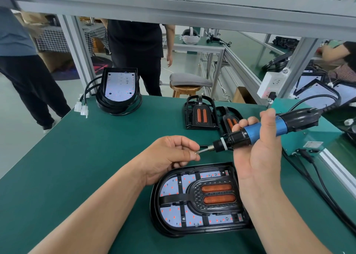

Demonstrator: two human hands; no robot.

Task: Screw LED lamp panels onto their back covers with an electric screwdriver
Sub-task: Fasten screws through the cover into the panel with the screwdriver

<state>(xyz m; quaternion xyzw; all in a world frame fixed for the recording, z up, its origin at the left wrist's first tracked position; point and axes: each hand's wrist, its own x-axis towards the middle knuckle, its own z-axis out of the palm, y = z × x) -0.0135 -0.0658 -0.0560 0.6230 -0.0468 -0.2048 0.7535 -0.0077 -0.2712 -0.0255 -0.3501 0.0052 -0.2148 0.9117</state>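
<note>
Bench: I look down on a green-matted bench (96, 157) in a workshop, with an aluminium frame (77, 47) overhead. Two people (134, 51) stand beyond the far edge, near a wooden stool (185, 90).
Edges: The mat's left edge runs diagonally from the far left corner toward me. A metal rail bounds the right side.
Open room: Bare mat spreads left of the left forearm, from the near edge to the far stack.
Right hand: The right hand (258, 153) grips the electric screwdriver (250, 133) by its blue barrel, raised above the mat, bit pointing left.
Left hand: On the left hand (169, 155), thumb and forefinger pinch a small screw (196, 152) at the bit's tip. The other fingers are curled.
Task piece: The LED lamp panel (171, 188) lies flat in its black back cover (154, 205), near, right of centre, below both hands.
Far left: A stack of panels (119, 86) sits at the corner, cables and white connectors trailing.
Far centre: Two black frames (200, 113) carry orange strips.
Right: A teal power box (308, 138) feeds black cables (317, 180). A white socket block (273, 84) hangs on the frame.
Writing: The box's label is too small for me to read.
</note>
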